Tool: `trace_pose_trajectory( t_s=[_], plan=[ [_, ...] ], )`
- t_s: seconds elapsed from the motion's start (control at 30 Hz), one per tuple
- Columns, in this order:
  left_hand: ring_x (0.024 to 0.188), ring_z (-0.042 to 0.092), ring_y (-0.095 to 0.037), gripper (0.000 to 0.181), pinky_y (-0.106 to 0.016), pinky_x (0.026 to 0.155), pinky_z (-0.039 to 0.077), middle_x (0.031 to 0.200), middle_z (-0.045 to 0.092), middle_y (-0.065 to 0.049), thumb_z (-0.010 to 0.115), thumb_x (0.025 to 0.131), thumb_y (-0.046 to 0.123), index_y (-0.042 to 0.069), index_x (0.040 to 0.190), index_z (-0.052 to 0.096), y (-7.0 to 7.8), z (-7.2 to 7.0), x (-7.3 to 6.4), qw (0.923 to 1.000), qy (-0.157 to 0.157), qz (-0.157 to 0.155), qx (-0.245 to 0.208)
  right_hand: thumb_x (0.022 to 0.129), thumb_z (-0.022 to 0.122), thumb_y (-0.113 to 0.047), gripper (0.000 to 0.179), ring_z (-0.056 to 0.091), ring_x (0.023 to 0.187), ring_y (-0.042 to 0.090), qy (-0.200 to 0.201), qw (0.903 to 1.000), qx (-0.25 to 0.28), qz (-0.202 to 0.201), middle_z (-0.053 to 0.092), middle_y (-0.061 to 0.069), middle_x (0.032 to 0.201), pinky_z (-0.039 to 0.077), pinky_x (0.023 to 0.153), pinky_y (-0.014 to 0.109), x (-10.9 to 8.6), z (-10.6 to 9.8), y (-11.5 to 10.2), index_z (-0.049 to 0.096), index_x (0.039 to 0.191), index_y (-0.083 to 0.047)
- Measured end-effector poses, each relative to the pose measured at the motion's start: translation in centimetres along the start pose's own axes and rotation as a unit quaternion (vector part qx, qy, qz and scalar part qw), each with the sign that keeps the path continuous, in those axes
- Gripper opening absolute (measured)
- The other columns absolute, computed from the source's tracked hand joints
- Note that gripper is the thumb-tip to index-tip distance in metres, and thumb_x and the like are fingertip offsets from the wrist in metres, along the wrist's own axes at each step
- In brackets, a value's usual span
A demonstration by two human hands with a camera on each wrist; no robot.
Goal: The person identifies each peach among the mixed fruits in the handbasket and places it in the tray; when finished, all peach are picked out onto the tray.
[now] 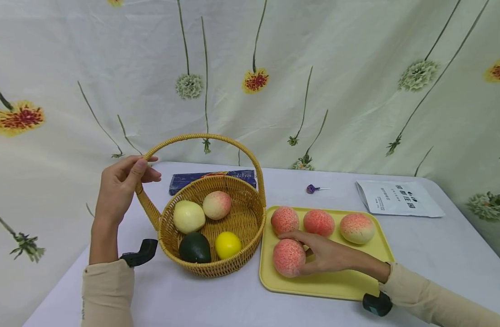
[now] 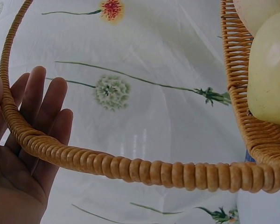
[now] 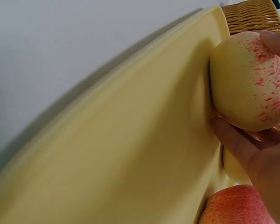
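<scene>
My left hand pinches the tall wicker handle on its left side, thumb in front and fingers behind; in the left wrist view the fingers stand fairly straight behind it. Below is the round wicker basket, holding a pale yellow-green fruit, a peach, a dark green avocado and a yellow lemon. On the yellow tray, my right hand grips a speckled pink peach at the front left, thumb and fingers around its side. The right wrist view shows this peach low over the tray.
Three more peaches, left, middle and right, lie along the tray's back. Behind the basket is a dark blue spaghetti pack. A lollipop and a white pouch lie at the back; a floral curtain hangs behind.
</scene>
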State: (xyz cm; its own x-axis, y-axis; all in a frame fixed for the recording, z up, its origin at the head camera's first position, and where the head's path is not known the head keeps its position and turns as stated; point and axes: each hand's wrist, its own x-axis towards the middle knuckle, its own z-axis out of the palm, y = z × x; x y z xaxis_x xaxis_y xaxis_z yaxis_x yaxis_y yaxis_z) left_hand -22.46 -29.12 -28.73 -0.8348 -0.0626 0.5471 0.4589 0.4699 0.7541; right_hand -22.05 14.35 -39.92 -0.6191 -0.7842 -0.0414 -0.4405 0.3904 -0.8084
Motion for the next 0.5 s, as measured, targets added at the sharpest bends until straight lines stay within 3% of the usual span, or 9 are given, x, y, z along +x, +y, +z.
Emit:
trace_pose_trajectory(
  t_s=[0.3, 0.5],
  plan=[
    [0.081, 0.069, -0.006, 0.029, -0.014, 0.077, 0.051, 0.081, 0.071, 0.008, 0.05, 0.101, 0.023, 0.004, 0.117, 0.064, 0.0, 0.0, -0.1, 1.0, 0.001, -0.004, 0.002, 0.081, 0.072, -0.02, 0.072, 0.052, 0.117, 0.013, -0.002, 1.0, -0.005, -0.001, 0.045, 0.0, 0.14, 0.049, 0.094, 0.031, 0.1, -0.1, -0.2, 0.039, 0.144, -0.012],
    [0.08, 0.069, -0.006, 0.029, -0.015, 0.077, 0.051, 0.081, 0.071, 0.008, 0.05, 0.1, 0.023, 0.003, 0.116, 0.065, 0.0, 0.0, -0.1, 1.0, 0.001, -0.003, -0.002, 0.083, 0.073, -0.026, 0.07, 0.05, 0.122, 0.025, 0.002, 0.9996, -0.008, -0.026, 0.046, 0.007, 0.142, 0.048, 0.097, 0.037, 0.0, -1.0, -0.9, 0.04, 0.143, -0.009]
  ],
)
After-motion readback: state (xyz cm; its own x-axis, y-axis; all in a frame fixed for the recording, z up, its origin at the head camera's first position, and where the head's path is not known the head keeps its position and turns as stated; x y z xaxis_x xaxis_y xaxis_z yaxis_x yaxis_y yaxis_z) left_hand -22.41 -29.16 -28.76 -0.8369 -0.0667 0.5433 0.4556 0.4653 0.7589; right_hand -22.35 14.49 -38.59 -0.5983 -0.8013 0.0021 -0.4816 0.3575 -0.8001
